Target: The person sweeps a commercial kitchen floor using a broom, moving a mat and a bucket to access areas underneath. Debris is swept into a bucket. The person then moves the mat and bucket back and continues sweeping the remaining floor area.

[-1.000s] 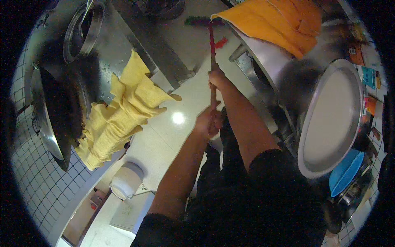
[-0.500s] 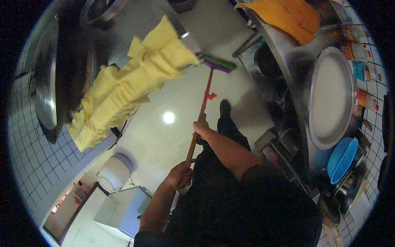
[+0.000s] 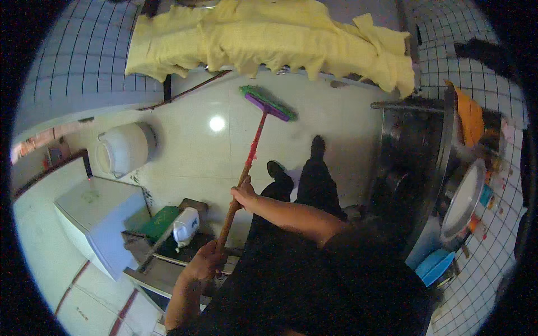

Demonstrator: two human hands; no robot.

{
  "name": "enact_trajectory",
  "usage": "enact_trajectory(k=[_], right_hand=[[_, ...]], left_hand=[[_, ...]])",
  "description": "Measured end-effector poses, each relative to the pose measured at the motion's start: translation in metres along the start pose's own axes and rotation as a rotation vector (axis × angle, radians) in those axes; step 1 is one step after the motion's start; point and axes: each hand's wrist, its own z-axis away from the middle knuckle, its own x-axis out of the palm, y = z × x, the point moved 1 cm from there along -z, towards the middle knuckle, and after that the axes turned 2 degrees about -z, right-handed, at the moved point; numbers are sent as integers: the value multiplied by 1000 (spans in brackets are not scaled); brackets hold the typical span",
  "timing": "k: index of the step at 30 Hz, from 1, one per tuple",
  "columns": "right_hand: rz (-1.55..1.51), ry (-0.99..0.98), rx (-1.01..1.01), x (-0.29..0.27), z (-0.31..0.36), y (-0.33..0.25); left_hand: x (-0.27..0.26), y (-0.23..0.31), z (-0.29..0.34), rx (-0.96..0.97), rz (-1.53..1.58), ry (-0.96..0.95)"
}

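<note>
"Pale tiled floor (image 3: 190, 159): what's on it?"
"White bucket (image 3: 126, 148), middle left."
"And the hands?"
"Left hand (image 3: 204, 262), lower left of centre, and right hand (image 3: 244, 194), near centre, both clasp the broom (image 3: 247, 167); its brush head (image 3: 268, 107) sits upper centre."

The place was a kitchen: a steel counter (image 3: 439, 196) along a white tiled wall (image 3: 481, 283) held a metal basin (image 3: 479, 176) and a blue bowl (image 3: 435, 267)

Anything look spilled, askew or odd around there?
Dark specks mark the pale floor beside the white box, left of the broom; they resemble dirt, but I can't be sure. The yellow cloth hangs with an uneven lower edge. No spill stands out.
</note>
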Motion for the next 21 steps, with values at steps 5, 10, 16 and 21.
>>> enact_trajectory(k=[5, 10, 16, 21], right_hand=[[137, 125, -176, -48, -31, -21], [110, 554, -158, -179, -121, -132], [347, 550, -285, -265, -243, -272], [442, 399, -216, -269, -318, -221]], left_hand=[[6, -20, -47, 48, 157, -126], [64, 47, -217, 286, 214, -308], [87, 146, -404, 666, -10, -153], [43, 75, -489, 827, 30, -54]])
